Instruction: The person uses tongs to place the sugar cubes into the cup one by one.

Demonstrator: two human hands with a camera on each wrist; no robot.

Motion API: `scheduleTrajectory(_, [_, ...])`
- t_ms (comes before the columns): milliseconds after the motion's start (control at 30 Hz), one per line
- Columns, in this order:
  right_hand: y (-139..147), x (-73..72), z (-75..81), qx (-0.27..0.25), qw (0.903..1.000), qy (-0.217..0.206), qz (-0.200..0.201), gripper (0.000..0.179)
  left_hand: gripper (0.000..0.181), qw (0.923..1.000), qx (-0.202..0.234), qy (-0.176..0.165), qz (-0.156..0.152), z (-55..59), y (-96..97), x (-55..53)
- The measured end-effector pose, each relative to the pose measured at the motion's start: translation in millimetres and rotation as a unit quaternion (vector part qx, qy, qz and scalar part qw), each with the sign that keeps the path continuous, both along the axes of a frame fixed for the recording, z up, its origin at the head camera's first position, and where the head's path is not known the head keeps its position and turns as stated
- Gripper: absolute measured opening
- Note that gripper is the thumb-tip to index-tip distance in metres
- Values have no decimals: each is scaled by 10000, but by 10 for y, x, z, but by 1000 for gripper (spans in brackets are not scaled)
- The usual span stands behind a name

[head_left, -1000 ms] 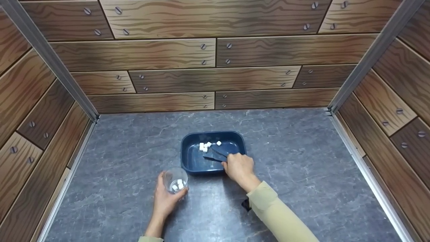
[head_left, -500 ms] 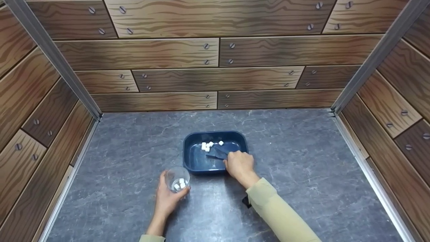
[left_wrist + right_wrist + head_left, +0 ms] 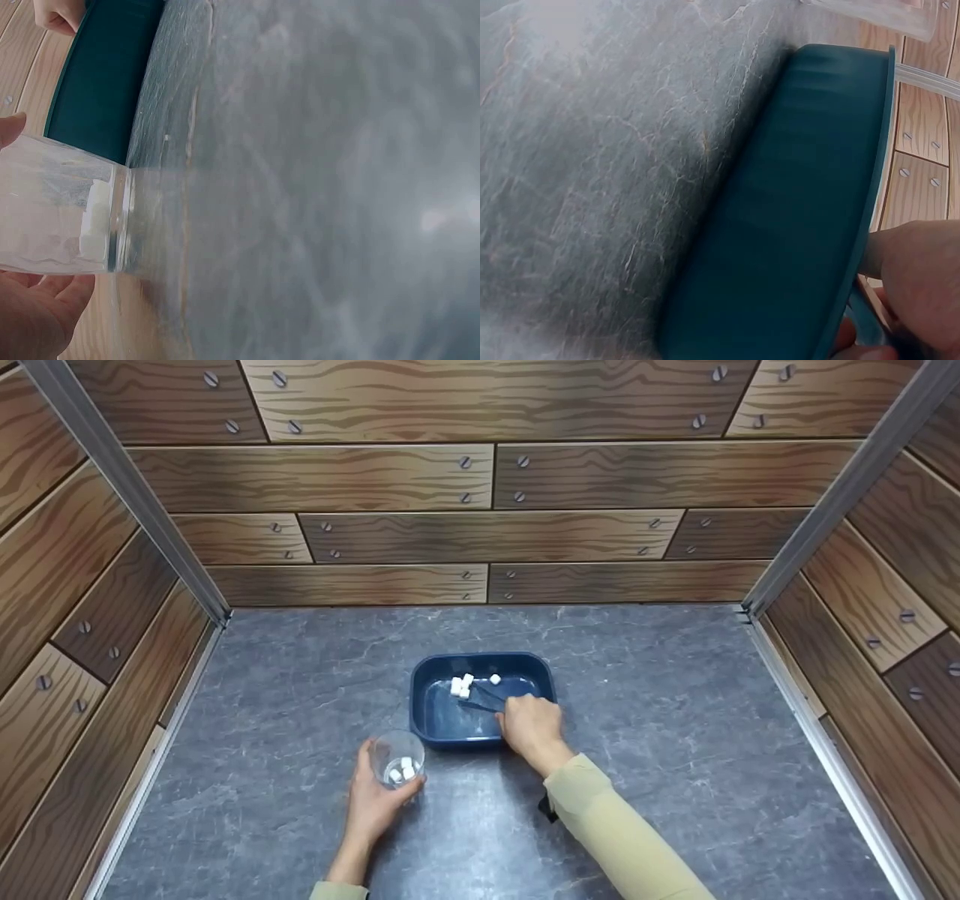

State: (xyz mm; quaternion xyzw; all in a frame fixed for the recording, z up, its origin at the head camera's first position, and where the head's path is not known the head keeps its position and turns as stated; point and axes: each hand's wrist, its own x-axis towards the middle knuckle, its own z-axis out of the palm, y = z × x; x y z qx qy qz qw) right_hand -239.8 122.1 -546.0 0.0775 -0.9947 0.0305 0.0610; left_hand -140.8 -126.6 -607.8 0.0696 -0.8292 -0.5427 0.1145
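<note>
My left hand holds a clear cup at the front left of a blue tray. Several white cubes lie at the cup's bottom; the left wrist view shows the clear cup side-on between thumb and fingers. My right hand grips dark tongs over the tray's right front part. Their two tips are spread, close to a small cluster of white cubes. One white cube lies apart to the right. In the right wrist view, the tray's wall hides the tong tips.
The tray stands on a grey marbled tabletop. Wood-patterned panels enclose the back and both sides, with metal strips along the edges.
The tong tips have moved slightly toward the cube cluster, and the cubes there sit a little closer together. My left hand and the cup have stayed nearly still.
</note>
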Motion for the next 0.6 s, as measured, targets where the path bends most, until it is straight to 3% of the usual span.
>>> scheduleTrajectory(267, [-9,2,-19,-50,9997,221,42,33,100,9997,-120,-211,40,20,3,-7])
scheduleTrajectory(600, [-15,6,-27,-47,9994,316,133,31,98,9998,-156,-113,61,11,15,-4])
